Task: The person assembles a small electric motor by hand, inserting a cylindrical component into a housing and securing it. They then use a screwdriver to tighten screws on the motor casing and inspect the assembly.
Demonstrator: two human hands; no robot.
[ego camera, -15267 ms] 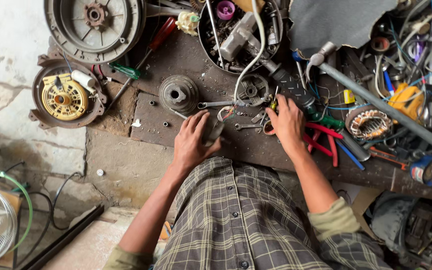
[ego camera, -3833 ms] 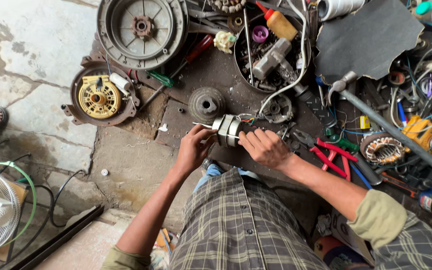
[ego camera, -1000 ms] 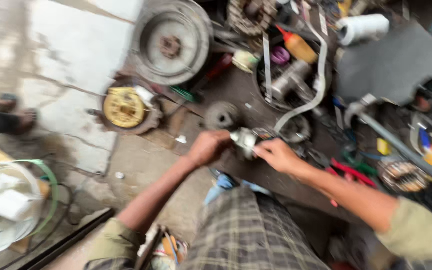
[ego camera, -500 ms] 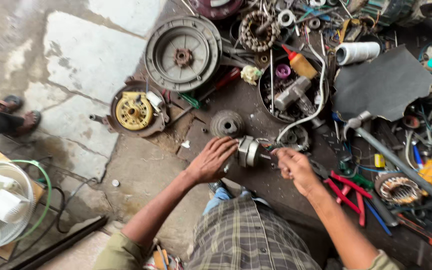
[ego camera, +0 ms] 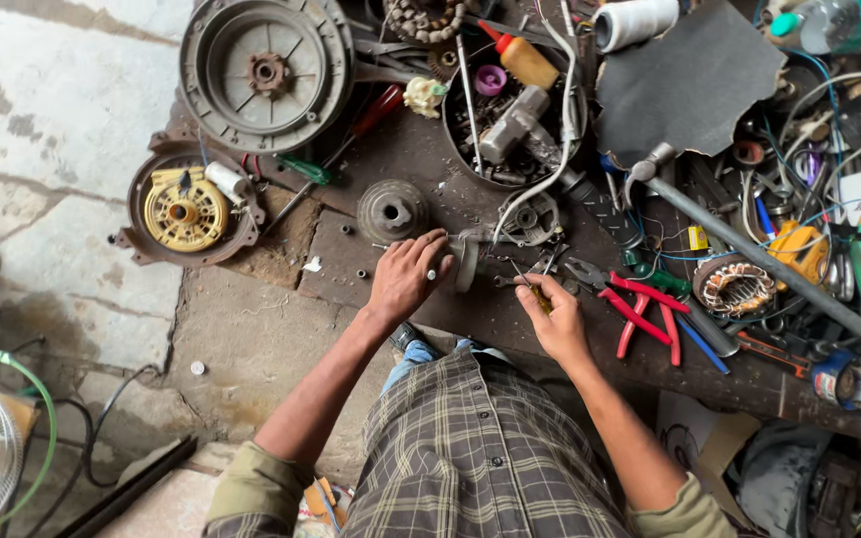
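I see my left hand (ego camera: 406, 277) with its fingers curled over a round metal motor part (ego camera: 466, 262) near the middle of the worktop (ego camera: 510, 319). At its 3 o'clock, my right hand (ego camera: 553, 317) clenches a yellow-handled screwdriver (ego camera: 536, 295). Red-handled pliers (ego camera: 640, 302) lie at 3 o'clock of that hand.

On the workbench (ego camera: 401, 289), the left hand (ego camera: 406, 279) rests against a round metal part (ego camera: 467, 263) near the front edge, with the right hand (ego camera: 550, 314) just to its right, gripping a small tool (ego camera: 535, 296). Pliers (ego camera: 630, 299) lie right of that hand. Behind the hands sit a hub (ego camera: 391, 209) and a bowl of parts (ego camera: 505, 120). A large motor housing (ego camera: 266, 72) occupies the far left corner, a wound motor plate (ego camera: 186, 209) at the left edge.
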